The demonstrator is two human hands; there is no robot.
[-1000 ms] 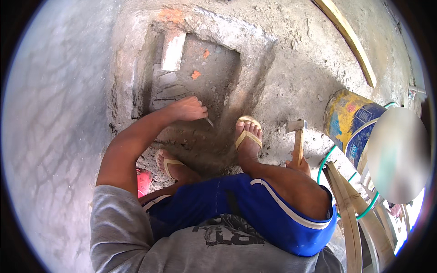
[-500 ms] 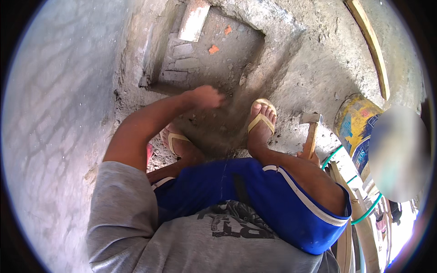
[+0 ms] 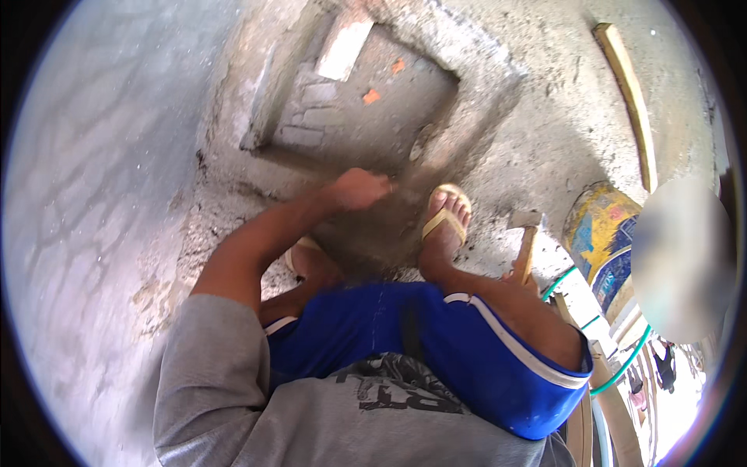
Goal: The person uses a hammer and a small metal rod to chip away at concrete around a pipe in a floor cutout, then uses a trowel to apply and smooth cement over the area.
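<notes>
My left hand (image 3: 362,189) is closed in a fist above the trench between my feet, close to the near rim of a square pit (image 3: 261,132). Whatever it may hold is hidden. Beside my right shin, my right hand (image 3: 510,277) grips the wooden handle of a hammer (image 3: 527,247). The hammer stands upright, its metal head on top, and my knee covers most of that hand. My sandalled right foot (image 3: 445,216) is planted on the ground to the right of the trench.
Inside the pit lie grey bricks (image 3: 302,135), orange fragments (image 3: 371,96) and the end of a pale pipe (image 3: 345,50). A rough wall (image 3: 101,171) rises at left. At right are a wooden plank (image 3: 632,101), a yellow-blue bucket (image 3: 603,233) and a green hose (image 3: 627,372).
My left hand has shifted slightly down in the picture, toward me. The hammer remains in my right hand, a little lower and further left. The whole view has tilted slightly.
</notes>
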